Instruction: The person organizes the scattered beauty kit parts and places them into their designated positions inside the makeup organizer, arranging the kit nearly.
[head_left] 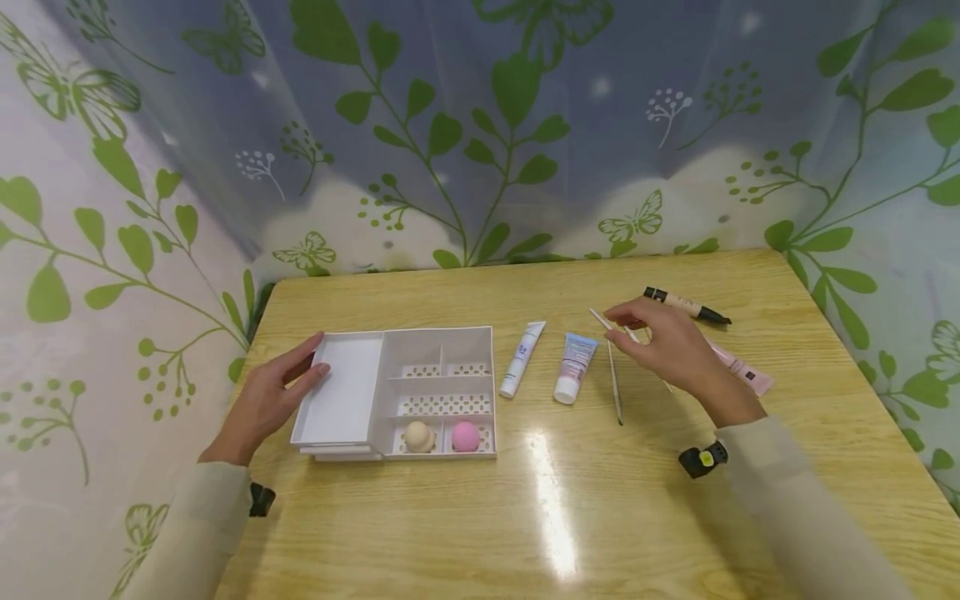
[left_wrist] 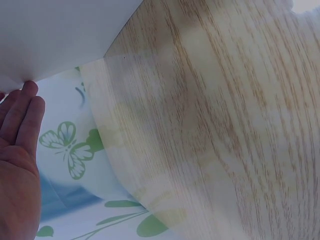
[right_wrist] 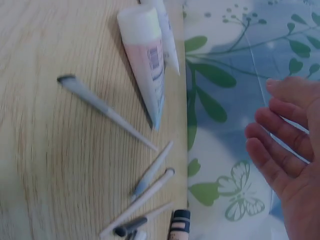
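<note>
A white compartment box [head_left: 442, 383] sits on the table, a flat white panel [head_left: 341, 387] over its left part. My left hand [head_left: 273, 396] holds this box at its left side, thumb on top; in the left wrist view the fingers lie against its wall. A beige makeup sponge [head_left: 417, 437] and a pink makeup sponge [head_left: 466, 436] occupy the two front compartments. Over several thin makeup brushes [head_left: 615, 383] hovers my right hand [head_left: 663, 346], fingers loosely bent. The right wrist view shows nothing between these fingers [right_wrist: 277, 135], with the brushes [right_wrist: 135, 205] lying on the wood.
Between box and brushes lie a slim white tube [head_left: 522, 360] and a blue-and-pink tube [head_left: 575, 371]. Behind the right hand are a beige tube with black ends [head_left: 678, 303] and a pink tube [head_left: 742, 371]. Patterned curtain [head_left: 465, 167] borders the wooden table [head_left: 450, 525] at back and sides.
</note>
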